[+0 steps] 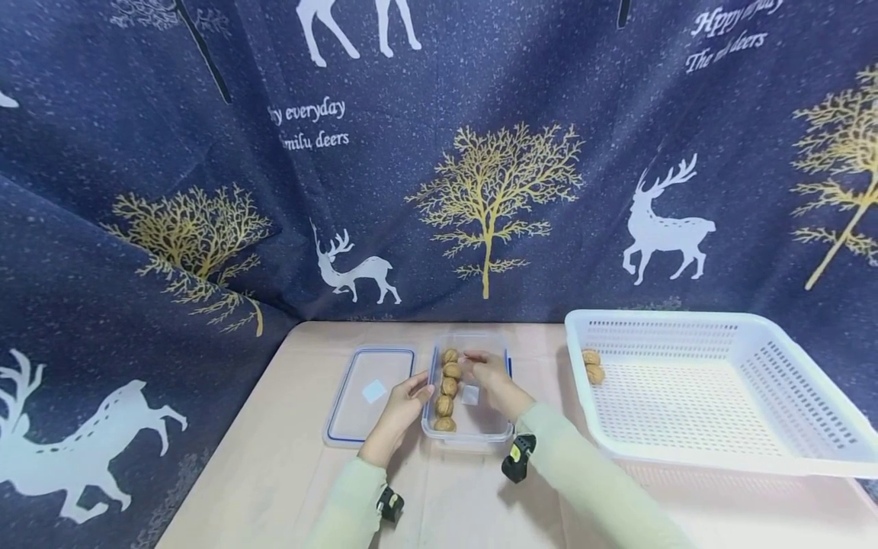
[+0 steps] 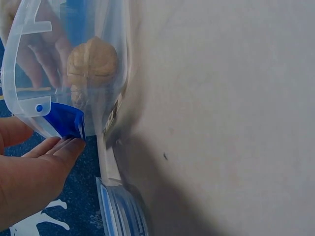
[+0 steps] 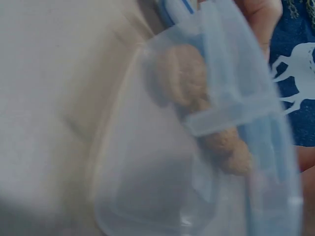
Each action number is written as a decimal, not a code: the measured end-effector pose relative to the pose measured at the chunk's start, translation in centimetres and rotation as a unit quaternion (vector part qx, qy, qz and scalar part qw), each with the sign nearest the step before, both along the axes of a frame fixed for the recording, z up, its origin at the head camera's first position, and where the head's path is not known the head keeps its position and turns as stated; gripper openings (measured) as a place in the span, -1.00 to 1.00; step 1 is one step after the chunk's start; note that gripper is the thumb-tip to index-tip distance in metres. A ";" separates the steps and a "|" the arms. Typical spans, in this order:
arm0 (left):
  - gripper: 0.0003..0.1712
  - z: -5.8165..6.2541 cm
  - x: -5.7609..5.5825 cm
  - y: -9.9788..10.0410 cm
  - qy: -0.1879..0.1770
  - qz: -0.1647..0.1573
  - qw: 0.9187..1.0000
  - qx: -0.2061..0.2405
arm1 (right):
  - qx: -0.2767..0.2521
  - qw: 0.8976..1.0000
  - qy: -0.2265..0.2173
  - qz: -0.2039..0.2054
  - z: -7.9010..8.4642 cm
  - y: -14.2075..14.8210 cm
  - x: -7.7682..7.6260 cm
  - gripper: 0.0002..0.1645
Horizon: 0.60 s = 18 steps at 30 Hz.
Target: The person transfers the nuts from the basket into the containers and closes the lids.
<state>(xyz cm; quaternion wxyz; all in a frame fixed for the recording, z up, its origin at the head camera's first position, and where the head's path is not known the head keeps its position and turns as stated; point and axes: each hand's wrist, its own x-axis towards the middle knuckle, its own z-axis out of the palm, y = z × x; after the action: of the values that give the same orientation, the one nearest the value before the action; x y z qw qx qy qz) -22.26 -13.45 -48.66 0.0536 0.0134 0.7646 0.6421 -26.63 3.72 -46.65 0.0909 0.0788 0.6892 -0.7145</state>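
dark blue backdrop cloth (image 1: 384, 183) hung behind far edge of pale pink surface (image 1: 261, 473), white deer (image 1: 668, 229) and yellow trees (image 1: 488, 221) printed across it, white lettering (image 1: 700, 62) set near cloth's upper right corner, larger deer (image 1: 82, 454) placed toward cloth's lower left

I have the head view looking forward and down from above, far enough back to hold the curtain (image 1: 384, 175) across the upper frame, the table (image 1: 261, 473) below, and both wrist cameras (image 1: 518, 458) near the bottom centre. My left wrist view sits close to the box (image 1: 480, 438) at its upper left, turned sideways, table on the right. My right wrist view is close too, table on the left. All three share the box and walnuts (image 1: 448, 386).
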 end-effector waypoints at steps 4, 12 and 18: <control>-0.46 0.1 0.0 0.0 0.000 0.002 1.000 -0.003 | -0.013 1.000 0.007 0.003 1.2 0.6 0.0 -0.50; -0.47 0.1 0.0 0.1 -0.003 0.006 1.000 -0.001 | -0.050 0.998 0.031 -0.003 2.9 1.9 -1.5 -0.49; -0.48 0.2 0.1 0.2 -0.006 0.011 1.000 0.000 | -0.044 0.999 0.028 0.007 4.6 3.4 -2.0 -0.47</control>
<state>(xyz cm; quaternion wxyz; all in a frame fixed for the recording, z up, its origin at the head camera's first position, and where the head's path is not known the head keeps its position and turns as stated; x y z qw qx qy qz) -22.15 -13.30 -48.43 0.0511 0.0015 0.7646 0.6424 -28.66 7.07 -42.08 0.0802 0.0502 0.6596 -0.7456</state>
